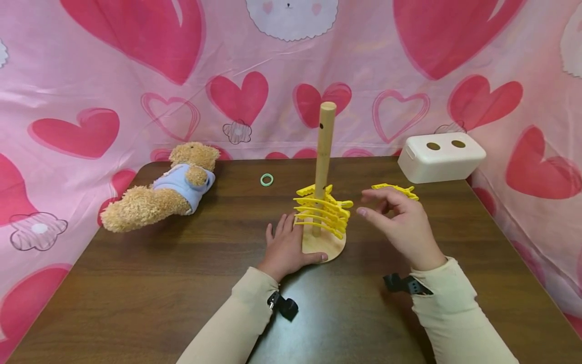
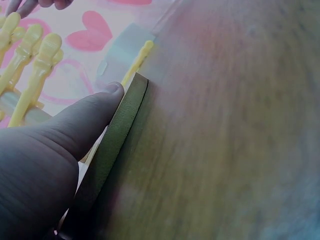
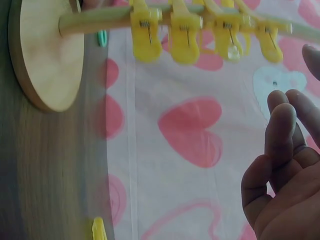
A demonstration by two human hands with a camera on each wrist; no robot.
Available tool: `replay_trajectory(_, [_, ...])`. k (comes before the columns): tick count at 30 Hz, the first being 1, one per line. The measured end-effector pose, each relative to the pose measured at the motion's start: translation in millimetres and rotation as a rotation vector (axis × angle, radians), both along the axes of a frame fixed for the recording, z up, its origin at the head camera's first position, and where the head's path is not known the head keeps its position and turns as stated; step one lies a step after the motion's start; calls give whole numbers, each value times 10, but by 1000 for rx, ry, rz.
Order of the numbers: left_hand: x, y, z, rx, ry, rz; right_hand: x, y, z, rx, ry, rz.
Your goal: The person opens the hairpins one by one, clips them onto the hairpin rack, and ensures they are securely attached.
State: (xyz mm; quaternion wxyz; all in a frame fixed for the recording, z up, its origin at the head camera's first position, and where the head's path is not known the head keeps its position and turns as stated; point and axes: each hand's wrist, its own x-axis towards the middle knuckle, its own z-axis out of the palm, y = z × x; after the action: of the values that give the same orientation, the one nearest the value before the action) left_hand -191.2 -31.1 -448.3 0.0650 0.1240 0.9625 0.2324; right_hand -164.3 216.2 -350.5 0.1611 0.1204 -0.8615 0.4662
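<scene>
A wooden stand with an upright round pole (image 1: pixel 323 151) and a round base (image 1: pixel 329 248) is in the middle of the table. Several yellow clothespins (image 3: pixel 185 42) are clipped one above another on the lower pole. My left hand (image 1: pixel 285 251) rests on the near left of the base; its thumb (image 2: pixel 92 115) lies on the top face with the other fingers spread at the left side. To the right of the pole, my right hand (image 1: pixel 406 230) hovers with its fingers loosely bent and holds nothing. Another yellow clothespin (image 1: pixel 411 192) lies on the table behind it.
A teddy bear (image 1: pixel 182 184) in a light blue shirt lies at the back left. Near the back edge is a small green ring (image 1: pixel 262 180). A white box (image 1: pixel 438 164) with two round holes stands at the back right. A pink heart-patterned cloth (image 1: pixel 273 60) hangs behind the table.
</scene>
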Motion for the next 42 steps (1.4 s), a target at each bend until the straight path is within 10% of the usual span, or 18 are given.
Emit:
replay_trajectory(27, [9, 3, 16, 7, 0, -1, -270, 497, -219, -36, 42, -273])
replay_trajectory(42, [-6, 1, -8, -9, 1, 5, -374, 867, -437, -61, -184, -345])
